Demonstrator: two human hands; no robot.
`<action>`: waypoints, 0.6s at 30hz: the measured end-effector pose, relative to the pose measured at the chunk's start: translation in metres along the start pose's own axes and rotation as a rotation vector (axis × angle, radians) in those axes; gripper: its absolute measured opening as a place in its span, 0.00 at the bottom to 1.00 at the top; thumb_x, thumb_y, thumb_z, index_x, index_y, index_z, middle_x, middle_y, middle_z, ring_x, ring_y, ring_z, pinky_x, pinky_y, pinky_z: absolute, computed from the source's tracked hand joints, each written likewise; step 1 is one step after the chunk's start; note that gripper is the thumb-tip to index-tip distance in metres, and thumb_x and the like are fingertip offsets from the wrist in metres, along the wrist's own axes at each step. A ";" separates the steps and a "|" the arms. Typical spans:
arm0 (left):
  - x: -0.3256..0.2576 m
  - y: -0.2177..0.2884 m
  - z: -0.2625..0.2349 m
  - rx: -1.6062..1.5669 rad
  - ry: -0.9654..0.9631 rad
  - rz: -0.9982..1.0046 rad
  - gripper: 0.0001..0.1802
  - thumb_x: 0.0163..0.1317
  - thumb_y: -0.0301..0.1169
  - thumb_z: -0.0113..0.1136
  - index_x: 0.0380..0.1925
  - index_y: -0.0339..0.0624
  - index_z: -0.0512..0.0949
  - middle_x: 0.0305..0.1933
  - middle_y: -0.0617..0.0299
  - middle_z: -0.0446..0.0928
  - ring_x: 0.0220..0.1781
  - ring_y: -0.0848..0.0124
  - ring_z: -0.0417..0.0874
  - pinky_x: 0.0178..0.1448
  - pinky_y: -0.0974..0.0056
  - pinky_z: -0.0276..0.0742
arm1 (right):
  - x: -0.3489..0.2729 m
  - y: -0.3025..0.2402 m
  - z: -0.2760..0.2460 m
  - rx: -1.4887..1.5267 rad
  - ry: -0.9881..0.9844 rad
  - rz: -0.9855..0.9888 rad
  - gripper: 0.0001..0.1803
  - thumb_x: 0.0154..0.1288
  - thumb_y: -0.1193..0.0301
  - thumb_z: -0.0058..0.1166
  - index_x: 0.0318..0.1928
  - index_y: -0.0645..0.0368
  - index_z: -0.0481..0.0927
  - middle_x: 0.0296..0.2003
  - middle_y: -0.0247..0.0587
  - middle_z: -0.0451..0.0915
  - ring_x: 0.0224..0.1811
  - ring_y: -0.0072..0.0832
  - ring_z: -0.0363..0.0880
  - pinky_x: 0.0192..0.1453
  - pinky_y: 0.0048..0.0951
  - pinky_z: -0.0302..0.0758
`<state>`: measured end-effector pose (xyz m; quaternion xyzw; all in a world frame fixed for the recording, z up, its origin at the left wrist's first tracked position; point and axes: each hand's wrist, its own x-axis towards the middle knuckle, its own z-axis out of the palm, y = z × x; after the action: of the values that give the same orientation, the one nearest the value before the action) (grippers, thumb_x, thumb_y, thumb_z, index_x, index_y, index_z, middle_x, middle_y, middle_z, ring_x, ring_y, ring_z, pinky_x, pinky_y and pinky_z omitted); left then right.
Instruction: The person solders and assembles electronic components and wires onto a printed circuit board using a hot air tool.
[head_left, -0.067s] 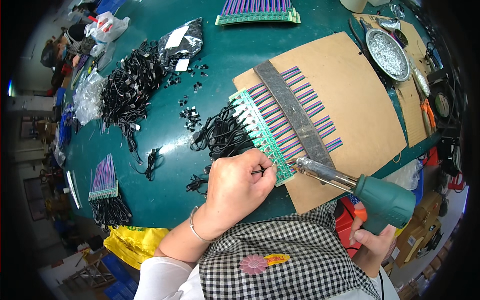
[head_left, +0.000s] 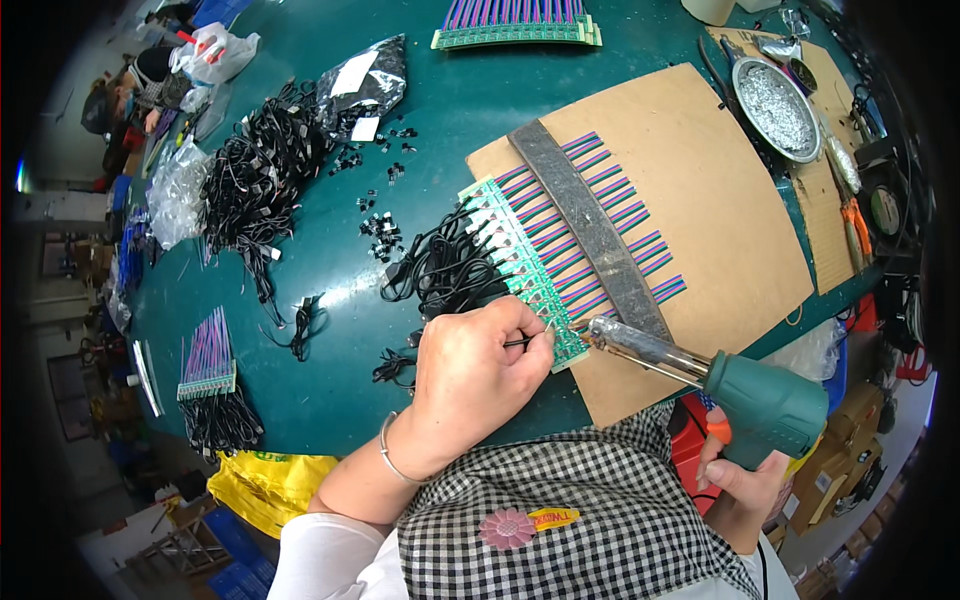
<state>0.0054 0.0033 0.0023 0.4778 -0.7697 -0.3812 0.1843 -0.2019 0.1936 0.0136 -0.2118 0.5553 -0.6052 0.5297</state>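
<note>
My left hand (head_left: 478, 362) is closed in a pinch on a thin black cable (head_left: 516, 342) at the near end of a green circuit board panel (head_left: 530, 262). Rows of black cables (head_left: 445, 272) run off the panel's left side, and striped ribbon wires (head_left: 622, 215) off its right. A dark flat bar (head_left: 590, 225) lies across these wires on a brown board (head_left: 715, 210). My right hand (head_left: 742, 485) grips a green soldering gun (head_left: 768, 405) with an orange trigger. Its metal tip points left and reaches the panel, close to my left fingertips; exact contact is too small to tell.
A big heap of black cables (head_left: 262, 175) and a bag of black parts (head_left: 362, 85) lie on the green table (head_left: 330, 395). Small black pieces (head_left: 380, 235) are scattered nearby. Finished-looking wired panels (head_left: 515, 36) lie at the back. A metal bowl (head_left: 775, 108) sits at the far right.
The soldering gun has shifted very slightly left and its tip now sits a little closer to my left fingers. My left hand has barely moved.
</note>
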 end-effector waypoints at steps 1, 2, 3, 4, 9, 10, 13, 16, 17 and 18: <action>0.000 0.001 0.000 0.018 -0.001 0.001 0.05 0.48 0.21 0.63 0.19 0.34 0.76 0.14 0.64 0.75 0.17 0.86 0.73 0.21 0.78 0.69 | 0.000 0.001 0.000 -0.015 -0.001 0.013 0.32 0.43 0.84 0.61 0.51 0.74 0.63 0.39 0.57 0.73 0.23 0.28 0.75 0.22 0.24 0.74; 0.001 0.001 -0.001 0.017 -0.001 0.001 0.05 0.48 0.21 0.63 0.19 0.34 0.76 0.14 0.64 0.75 0.17 0.86 0.73 0.21 0.78 0.69 | -0.001 0.001 0.000 -0.015 0.000 0.013 0.32 0.43 0.84 0.61 0.51 0.74 0.63 0.39 0.57 0.73 0.23 0.28 0.75 0.22 0.24 0.74; 0.001 0.002 -0.001 0.018 -0.005 -0.003 0.05 0.48 0.21 0.63 0.18 0.34 0.76 0.14 0.64 0.75 0.16 0.86 0.73 0.21 0.78 0.69 | -0.001 0.003 -0.001 -0.044 0.005 0.009 0.30 0.43 0.82 0.62 0.48 0.75 0.64 0.38 0.53 0.72 0.21 0.29 0.75 0.18 0.25 0.74; 0.002 0.002 -0.001 0.018 -0.008 -0.007 0.05 0.47 0.21 0.63 0.18 0.34 0.75 0.13 0.64 0.74 0.16 0.86 0.73 0.21 0.78 0.68 | 0.000 0.003 -0.001 -0.072 0.009 0.006 0.28 0.43 0.80 0.63 0.46 0.75 0.64 0.36 0.50 0.71 0.19 0.30 0.74 0.15 0.26 0.75; 0.003 0.002 -0.001 0.012 -0.011 -0.012 0.05 0.47 0.21 0.62 0.17 0.34 0.75 0.12 0.66 0.73 0.15 0.87 0.71 0.20 0.78 0.66 | 0.004 0.009 -0.001 -0.061 -0.001 0.013 0.28 0.42 0.80 0.62 0.45 0.72 0.65 0.34 0.48 0.70 0.18 0.29 0.74 0.16 0.26 0.75; 0.003 0.002 -0.001 0.010 -0.012 -0.013 0.05 0.47 0.21 0.62 0.17 0.34 0.75 0.12 0.66 0.73 0.15 0.87 0.70 0.20 0.78 0.65 | 0.004 0.010 -0.004 -0.071 -0.034 0.029 0.28 0.42 0.79 0.62 0.46 0.72 0.64 0.34 0.48 0.69 0.17 0.29 0.74 0.15 0.26 0.74; 0.003 0.003 0.000 0.005 0.012 0.013 0.05 0.47 0.21 0.62 0.17 0.34 0.75 0.12 0.67 0.72 0.15 0.88 0.68 0.20 0.79 0.64 | 0.004 0.010 -0.007 -0.093 -0.064 0.031 0.29 0.42 0.78 0.63 0.45 0.73 0.64 0.34 0.49 0.69 0.16 0.28 0.73 0.14 0.24 0.73; 0.004 0.001 0.001 -0.020 0.011 0.002 0.05 0.46 0.21 0.62 0.17 0.34 0.75 0.12 0.68 0.72 0.15 0.88 0.68 0.20 0.79 0.64 | 0.010 -0.002 0.003 0.031 -0.027 -0.064 0.28 0.44 0.83 0.60 0.48 0.74 0.66 0.36 0.53 0.73 0.20 0.27 0.74 0.22 0.23 0.75; 0.003 0.000 0.001 -0.019 0.012 0.002 0.05 0.46 0.21 0.62 0.17 0.34 0.75 0.12 0.68 0.72 0.15 0.88 0.68 0.20 0.79 0.64 | 0.010 -0.004 0.006 0.031 -0.028 -0.064 0.28 0.44 0.83 0.60 0.48 0.74 0.66 0.36 0.53 0.73 0.20 0.27 0.74 0.22 0.23 0.75; 0.003 0.000 0.001 -0.024 0.016 0.000 0.05 0.46 0.21 0.62 0.18 0.34 0.75 0.12 0.68 0.71 0.15 0.88 0.68 0.20 0.79 0.64 | 0.011 -0.006 0.009 0.039 -0.011 -0.055 0.28 0.44 0.83 0.61 0.48 0.74 0.66 0.35 0.52 0.73 0.21 0.27 0.74 0.21 0.22 0.75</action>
<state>0.0028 0.0011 0.0014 0.4785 -0.7636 -0.3865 0.1964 -0.2008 0.1790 0.0183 -0.2199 0.5346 -0.6288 0.5200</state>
